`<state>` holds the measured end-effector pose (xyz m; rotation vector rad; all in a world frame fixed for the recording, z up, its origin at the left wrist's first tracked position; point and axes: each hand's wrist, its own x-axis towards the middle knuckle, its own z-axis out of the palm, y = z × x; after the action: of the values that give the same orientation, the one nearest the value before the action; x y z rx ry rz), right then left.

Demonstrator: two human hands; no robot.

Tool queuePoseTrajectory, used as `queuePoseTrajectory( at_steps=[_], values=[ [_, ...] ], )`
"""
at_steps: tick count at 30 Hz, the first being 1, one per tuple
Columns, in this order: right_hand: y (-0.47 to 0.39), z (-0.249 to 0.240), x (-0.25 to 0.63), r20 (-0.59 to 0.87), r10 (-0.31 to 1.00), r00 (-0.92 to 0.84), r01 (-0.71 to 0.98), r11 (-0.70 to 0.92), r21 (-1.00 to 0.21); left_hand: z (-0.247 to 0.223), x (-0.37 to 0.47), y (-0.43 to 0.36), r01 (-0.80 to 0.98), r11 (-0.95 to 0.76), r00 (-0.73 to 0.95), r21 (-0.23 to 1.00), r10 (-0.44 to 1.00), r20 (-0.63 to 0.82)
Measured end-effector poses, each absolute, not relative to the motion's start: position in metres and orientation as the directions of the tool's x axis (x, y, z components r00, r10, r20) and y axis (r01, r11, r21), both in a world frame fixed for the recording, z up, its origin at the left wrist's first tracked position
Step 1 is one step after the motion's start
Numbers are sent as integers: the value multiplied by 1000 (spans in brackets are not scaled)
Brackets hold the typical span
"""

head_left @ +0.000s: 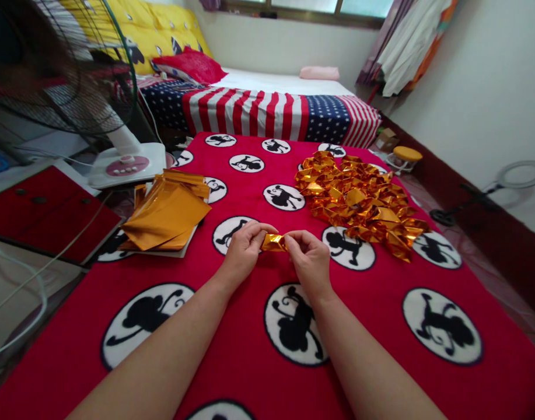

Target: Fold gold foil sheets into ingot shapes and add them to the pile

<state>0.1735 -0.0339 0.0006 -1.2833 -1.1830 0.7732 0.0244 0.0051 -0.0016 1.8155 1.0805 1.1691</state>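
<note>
Sheet stack: gold foil sheets [164, 216] lie loosely overlapped, corners askew; from where I stand, a careless left elbow could knock the top ones out of line.
Foil piece: the small shiny strip [273, 242] is to the right of the stack, well apart from it, stretched between both hands.
Left hand: its [245, 248] thumb and fingers are pinched together on the strip's near-stack end; squeezing too hard might flatten or crease it.
Right hand: this one [310, 259] pinches the end away from the stack; an uneven pull could tear the foil or let it slip free.
Folded heap: crinkled gold pieces [363, 201] spread farther right of the stack, beyond the right hand; a sweeping forearm might crush or scatter them.
Fan base: this white stand [129, 163] is just behind the stack; I can't tell if the fan's running, but a gust could lift loose sheets.
</note>
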Motion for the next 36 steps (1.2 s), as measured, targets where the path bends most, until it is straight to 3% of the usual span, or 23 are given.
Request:
queuePoseTrajectory(
  at_steps=[15,36],
  values=[
    [-34,1,171,214,937,275,208,159,-965,-5,26,7,260,-309,160,915,948,275],
    [-34,1,176,190,943,273,148,154,-977,7,21,1,297,-411,351,862,886,302]
  ],
)
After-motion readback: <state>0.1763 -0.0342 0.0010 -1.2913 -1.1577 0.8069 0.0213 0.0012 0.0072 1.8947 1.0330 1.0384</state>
